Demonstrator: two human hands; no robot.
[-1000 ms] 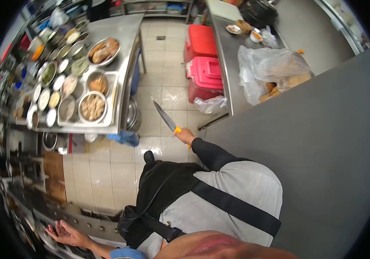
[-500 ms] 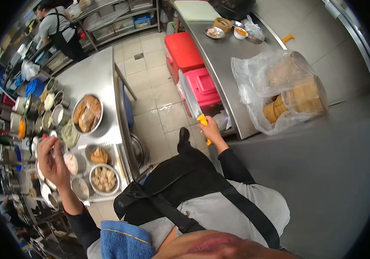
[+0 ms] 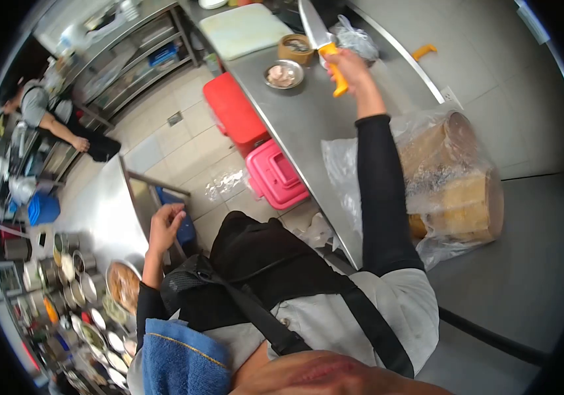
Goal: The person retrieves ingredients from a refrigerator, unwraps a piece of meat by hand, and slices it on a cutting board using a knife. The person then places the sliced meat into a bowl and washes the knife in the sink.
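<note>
My right hand [image 3: 350, 71] is closed around the orange handle of a large knife [image 3: 315, 27]. It is stretched over the steel counter, and the blade points toward the far end. Just left of the handle are a metal bowl [image 3: 283, 74] with pale pieces of meat and a small round bamboo steamer [image 3: 296, 50]. A tied clear plastic bag [image 3: 356, 38] lies to the hand's right, partly behind it. My left hand [image 3: 165, 227] hangs in the air by the corner of the other steel table [image 3: 116, 197], fingers loosely bent, with nothing visible in it.
A white cutting board [image 3: 246, 31] lies farther along the counter. Bamboo steamers in plastic wrap [image 3: 460, 178] sit at its near right. Red [image 3: 232, 108] and pink [image 3: 275, 174] containers stand below. A co-worker [image 3: 48, 115] bends at the far left shelves.
My right hand has lifted the knife from beside the counter to above its far part. My left hand has moved right, away from the food bowls. My view has turned, and the co-worker's arm now reaches down.
</note>
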